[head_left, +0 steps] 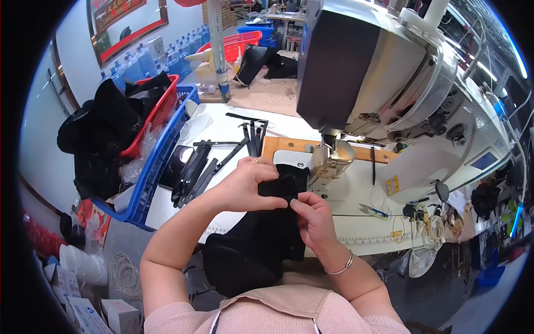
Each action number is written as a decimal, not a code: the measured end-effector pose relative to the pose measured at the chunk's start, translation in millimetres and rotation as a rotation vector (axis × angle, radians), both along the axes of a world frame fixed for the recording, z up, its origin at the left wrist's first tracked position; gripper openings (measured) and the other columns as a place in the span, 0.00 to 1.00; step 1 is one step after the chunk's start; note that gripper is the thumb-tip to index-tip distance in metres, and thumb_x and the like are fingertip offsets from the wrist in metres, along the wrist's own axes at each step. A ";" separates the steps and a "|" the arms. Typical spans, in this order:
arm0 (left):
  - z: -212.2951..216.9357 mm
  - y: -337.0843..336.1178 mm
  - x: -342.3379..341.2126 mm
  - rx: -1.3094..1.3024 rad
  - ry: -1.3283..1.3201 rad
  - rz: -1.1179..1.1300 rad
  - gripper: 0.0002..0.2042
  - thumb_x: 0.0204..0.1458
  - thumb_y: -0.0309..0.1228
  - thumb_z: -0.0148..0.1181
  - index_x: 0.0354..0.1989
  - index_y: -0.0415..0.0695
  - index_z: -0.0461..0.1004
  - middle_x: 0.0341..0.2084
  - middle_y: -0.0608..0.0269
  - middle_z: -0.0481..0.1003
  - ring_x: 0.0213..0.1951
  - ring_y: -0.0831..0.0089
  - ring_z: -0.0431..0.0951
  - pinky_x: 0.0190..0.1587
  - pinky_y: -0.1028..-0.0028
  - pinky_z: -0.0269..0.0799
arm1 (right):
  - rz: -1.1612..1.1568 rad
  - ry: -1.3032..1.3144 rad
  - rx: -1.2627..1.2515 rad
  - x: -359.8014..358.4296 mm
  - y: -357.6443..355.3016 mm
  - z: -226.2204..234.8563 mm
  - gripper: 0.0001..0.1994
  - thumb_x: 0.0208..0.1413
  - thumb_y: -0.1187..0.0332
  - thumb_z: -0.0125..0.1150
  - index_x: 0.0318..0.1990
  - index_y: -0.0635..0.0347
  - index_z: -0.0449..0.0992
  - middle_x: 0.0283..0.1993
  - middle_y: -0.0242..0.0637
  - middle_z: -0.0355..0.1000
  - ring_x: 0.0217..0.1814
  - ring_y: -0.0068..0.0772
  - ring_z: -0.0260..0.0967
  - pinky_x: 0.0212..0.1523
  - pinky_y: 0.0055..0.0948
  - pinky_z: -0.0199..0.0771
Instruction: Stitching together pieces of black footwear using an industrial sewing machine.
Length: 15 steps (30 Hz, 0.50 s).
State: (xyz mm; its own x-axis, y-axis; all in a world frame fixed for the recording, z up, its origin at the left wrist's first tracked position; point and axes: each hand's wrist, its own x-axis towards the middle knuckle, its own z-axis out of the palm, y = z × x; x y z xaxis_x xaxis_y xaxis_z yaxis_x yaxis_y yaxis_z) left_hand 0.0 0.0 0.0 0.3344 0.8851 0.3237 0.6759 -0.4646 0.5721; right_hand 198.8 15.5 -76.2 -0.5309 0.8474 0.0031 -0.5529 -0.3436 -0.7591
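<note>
A black fabric piece (250, 245) hangs over the table's front edge and down toward my lap. My left hand (250, 186) grips its upper part, with the thumb stretched toward the right hand. Beside it, my right hand (314, 220) pinches the fabric's edge between thumb and fingertips. Just beyond both hands stands the sewing machine (384, 72), its presser foot and needle area (334, 153) close to the cloth's far end. The fabric's exact shape is partly hidden by my hands.
Several black strips (203, 167) lie left of my hands, near a dark phone (181, 158). A blue crate (147, 183) and a red basket (161, 111) with black pieces stand at the left. Thread snips (374, 211) lie at the right.
</note>
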 end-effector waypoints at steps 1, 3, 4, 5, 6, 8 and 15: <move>-2.1 3.9 -1.0 -0.025 0.014 -0.047 0.13 0.38 0.37 0.70 0.24 0.42 0.74 0.32 0.60 0.74 0.43 0.65 0.71 0.48 0.66 0.61 | -0.022 -0.001 -0.010 -1.6 -1.0 2.6 0.04 0.53 0.78 0.59 0.37 0.62 0.75 0.33 0.31 0.75 0.31 0.17 0.70 0.33 0.15 0.69; -4.4 10.1 0.3 -0.056 -0.023 -0.097 0.11 0.39 0.33 0.69 0.24 0.40 0.74 0.24 0.60 0.73 0.35 0.65 0.71 0.39 0.69 0.65 | -0.053 -0.003 -0.018 -3.4 -0.2 4.4 0.05 0.53 0.77 0.60 0.37 0.61 0.75 0.31 0.29 0.74 0.28 0.14 0.68 0.29 0.13 0.67; -5.7 12.0 2.4 -0.053 -0.023 -0.106 0.11 0.39 0.33 0.69 0.24 0.40 0.74 0.24 0.60 0.73 0.35 0.65 0.71 0.39 0.69 0.65 | -0.062 -0.001 -0.031 -3.4 0.6 5.0 0.05 0.52 0.77 0.60 0.37 0.61 0.75 0.31 0.29 0.74 0.28 0.14 0.68 0.29 0.13 0.68; -7.6 12.9 4.7 -0.134 -0.102 -0.085 0.10 0.41 0.33 0.67 0.25 0.40 0.75 0.24 0.61 0.73 0.33 0.67 0.72 0.37 0.70 0.66 | -0.069 0.001 -0.045 -3.6 1.7 5.6 0.05 0.52 0.78 0.60 0.37 0.61 0.75 0.32 0.29 0.74 0.29 0.14 0.68 0.29 0.13 0.68; -9.1 13.5 6.5 -0.215 -0.180 -0.063 0.10 0.42 0.33 0.66 0.27 0.39 0.75 0.23 0.61 0.73 0.31 0.70 0.73 0.35 0.71 0.67 | -0.075 0.003 -0.041 -4.2 2.9 4.6 0.05 0.52 0.78 0.60 0.37 0.61 0.75 0.32 0.29 0.74 0.29 0.14 0.68 0.29 0.13 0.68; -16.5 15.9 9.9 -0.301 -0.287 -0.053 0.09 0.43 0.32 0.65 0.28 0.39 0.75 0.22 0.63 0.73 0.29 0.74 0.72 0.33 0.73 0.67 | -0.080 0.003 -0.045 -4.9 6.0 1.8 0.05 0.53 0.77 0.60 0.37 0.61 0.75 0.32 0.30 0.74 0.30 0.16 0.70 0.30 0.14 0.69; -8.3 50.1 9.1 -0.854 -0.884 0.041 0.12 0.40 0.26 0.64 0.35 0.35 0.75 0.26 0.62 0.76 0.28 0.75 0.76 0.35 0.78 0.72 | 0.060 -0.058 -0.180 11.9 17.6 33.9 0.05 0.56 0.73 0.59 0.39 0.63 0.74 0.32 0.30 0.74 0.31 0.18 0.71 0.33 0.17 0.74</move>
